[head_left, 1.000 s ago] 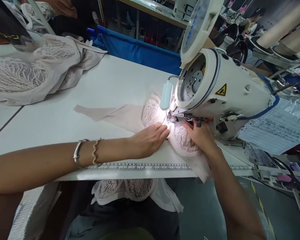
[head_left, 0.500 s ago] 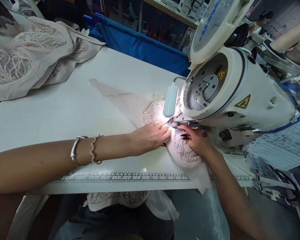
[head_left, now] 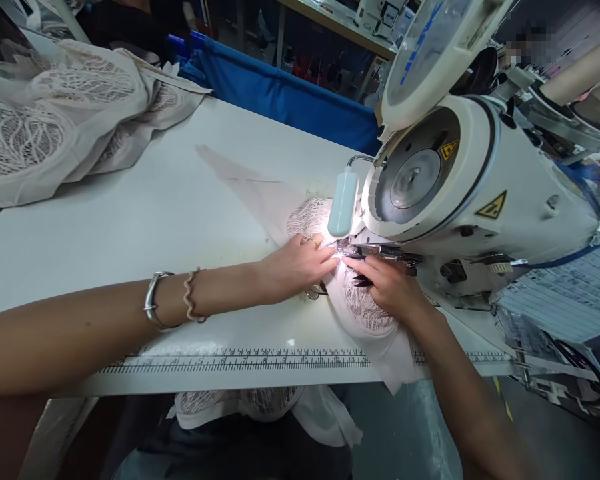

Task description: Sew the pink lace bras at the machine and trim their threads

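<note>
A pale pink lace bra [head_left: 365, 308] lies under the presser foot of a white sewing machine [head_left: 430, 180], lit by a small lamp [head_left: 343, 202]. My left hand [head_left: 300, 267], a ring on one finger, grips the fabric just left of the needle area, its fingertips close together. To the right of the foot, my right hand [head_left: 387, 283] is bent over the near cup, its index finger reaching toward the foot and dark long nails showing. Both hands touch the bra. The fingers hide its edge and the exact stitching point. A thin, sheer wing of it spreads away to the left.
More lace bras [head_left: 80, 120] are heaped at the far left of the table. Another lace piece [head_left: 270, 403] lies on my lap. A ruler strip [head_left: 220, 361] runs along the table's front edge. Behind the table hangs a blue cloth [head_left: 280, 90].
The fabric has shifted slightly to the right at the far side. My right index finger has stretched left toward the foot. The wheel inside the machine head now looks smeared by spinning.
</note>
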The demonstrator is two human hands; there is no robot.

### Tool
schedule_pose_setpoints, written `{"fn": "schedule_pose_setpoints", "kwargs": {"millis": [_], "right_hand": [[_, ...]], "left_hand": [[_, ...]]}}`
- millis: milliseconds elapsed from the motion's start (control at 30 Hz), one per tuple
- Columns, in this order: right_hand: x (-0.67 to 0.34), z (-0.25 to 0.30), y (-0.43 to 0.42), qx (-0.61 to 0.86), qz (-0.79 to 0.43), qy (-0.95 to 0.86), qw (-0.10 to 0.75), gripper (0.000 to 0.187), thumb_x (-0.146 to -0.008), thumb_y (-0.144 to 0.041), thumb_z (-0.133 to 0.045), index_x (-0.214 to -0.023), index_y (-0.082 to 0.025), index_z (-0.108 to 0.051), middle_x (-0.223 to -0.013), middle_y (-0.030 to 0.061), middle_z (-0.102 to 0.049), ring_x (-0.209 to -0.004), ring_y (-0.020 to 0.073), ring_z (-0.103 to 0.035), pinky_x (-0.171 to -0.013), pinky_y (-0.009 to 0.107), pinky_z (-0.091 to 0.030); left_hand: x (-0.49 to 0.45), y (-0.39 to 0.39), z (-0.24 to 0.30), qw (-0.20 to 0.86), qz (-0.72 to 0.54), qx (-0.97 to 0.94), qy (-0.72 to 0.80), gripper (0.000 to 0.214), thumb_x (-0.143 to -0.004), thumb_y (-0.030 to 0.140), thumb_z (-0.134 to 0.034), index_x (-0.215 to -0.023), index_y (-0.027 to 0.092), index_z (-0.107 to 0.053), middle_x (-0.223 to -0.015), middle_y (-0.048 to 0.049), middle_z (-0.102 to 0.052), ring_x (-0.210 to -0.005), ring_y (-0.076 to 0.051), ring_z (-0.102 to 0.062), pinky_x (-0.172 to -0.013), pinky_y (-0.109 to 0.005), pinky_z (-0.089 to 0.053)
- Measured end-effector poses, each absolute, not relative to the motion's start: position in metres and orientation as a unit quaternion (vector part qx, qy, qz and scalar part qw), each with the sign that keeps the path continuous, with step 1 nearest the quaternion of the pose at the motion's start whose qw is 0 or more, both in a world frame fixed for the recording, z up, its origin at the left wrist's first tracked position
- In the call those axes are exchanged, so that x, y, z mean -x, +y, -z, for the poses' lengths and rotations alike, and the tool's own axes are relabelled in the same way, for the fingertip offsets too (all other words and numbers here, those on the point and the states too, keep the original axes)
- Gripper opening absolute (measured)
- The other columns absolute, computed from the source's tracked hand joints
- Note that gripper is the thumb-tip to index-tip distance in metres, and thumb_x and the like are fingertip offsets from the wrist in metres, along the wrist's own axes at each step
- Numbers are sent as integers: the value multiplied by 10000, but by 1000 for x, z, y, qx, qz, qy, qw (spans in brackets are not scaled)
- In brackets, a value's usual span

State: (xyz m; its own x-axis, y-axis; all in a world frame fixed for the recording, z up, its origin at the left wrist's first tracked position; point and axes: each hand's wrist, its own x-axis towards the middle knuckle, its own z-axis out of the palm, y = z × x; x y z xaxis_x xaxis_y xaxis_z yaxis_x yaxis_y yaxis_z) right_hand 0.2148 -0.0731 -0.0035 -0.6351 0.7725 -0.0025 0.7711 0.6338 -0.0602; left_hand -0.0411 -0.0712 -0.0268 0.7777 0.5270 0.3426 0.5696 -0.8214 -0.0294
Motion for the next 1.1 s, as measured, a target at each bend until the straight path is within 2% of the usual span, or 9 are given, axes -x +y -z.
{"fn": "schedule_pose_setpoints", "kwargs": {"millis": [200,333,500,567,700,767,833,967,1100], "right_hand": [[-207,-3,-77,419,34,-907,-6,677,-780,12,-394,-1359,-267,-607,-899,37,-677,-866,193,-619,-762,268,-487],[-205,-2,-79,424,21,-905,15,616,-783,4,-420,-1308,-246,-622,-1005,37,-720,-922,200,-633,-752,272,-474],[-199,-1,-77,476,-39,-877,45,232,-829,-89,-495,-939,-211,-659,-824,32,-710,-704,184,-594,-612,276,-397],[-197,2,-74,513,-57,-854,64,110,-875,-198,-538,-799,-220,-614,-712,21,-659,-640,176,-554,-596,273,-374],[-200,11,-71,579,-36,-811,76,224,-875,-301,-590,-669,-224,-548,-640,19,-597,-618,180,-527,-586,279,-359],[-204,14,-73,574,-22,-813,93,177,-859,-276,-597,-691,-225,-576,-656,18,-604,-646,187,-551,-609,282,-392],[-207,13,-77,536,-25,-836,119,96,-857,-206,-568,-851,-227,-661,-755,20,-657,-726,191,-601,-661,277,-442],[-209,10,-85,440,-9,-889,124,573,-801,11,-439,-1246,-272,-663,-932,13,-688,-840,156,-640,-651,230,-463],[-207,8,-86,416,37,-902,111,587,-797,26,-445,-1265,-240,-678,-897,26,-678,-789,159,-628,-642,245,-475]], "left_hand": [[49,-57,29,21,175,947,-270,478,-821,-125,-379,-1132,160,-603,-1086,-90,-694,-769,-183,-534,-672,-321,-325],[52,-49,32,2,190,945,-266,488,-851,-114,-354,-1128,184,-622,-1129,-88,-696,-784,-183,-530,-702,-330,-336],[47,-54,26,33,186,941,-282,418,-881,-76,-359,-1061,152,-660,-1067,-122,-685,-810,-201,-537,-735,-360,-371],[39,-64,21,46,189,935,-296,347,-944,-9,-351,-987,118,-670,-988,-137,-677,-810,-206,-548,-733,-360,-398],[19,-93,19,65,140,936,-317,413,-1028,348,-413,-912,55,-681,-885,-186,-677,-831,-272,-599,-698,-384,-472],[12,-104,22,108,110,931,-331,465,-1016,372,-424,-1049,-22,-670,-1018,-267,-684,-976,-355,-631,-761,-439,-509],[10,-111,25,140,104,925,-338,451,-1008,257,-407,-1230,-88,-594,-1182,-314,-654,-1144,-404,-613,-885,-488,-513],[15,-111,28,136,91,930,-330,464,-997,147,-366,-1372,-91,-501,-1339,-289,-602,-1265,-384,-582,-1050,-498,-473],[25,-102,29,110,92,941,-305,449,-978,103,-385,-1375,-75,-493,-1385,-285,-570,-1304,-361,-558,-1085,-506,-459]]}}
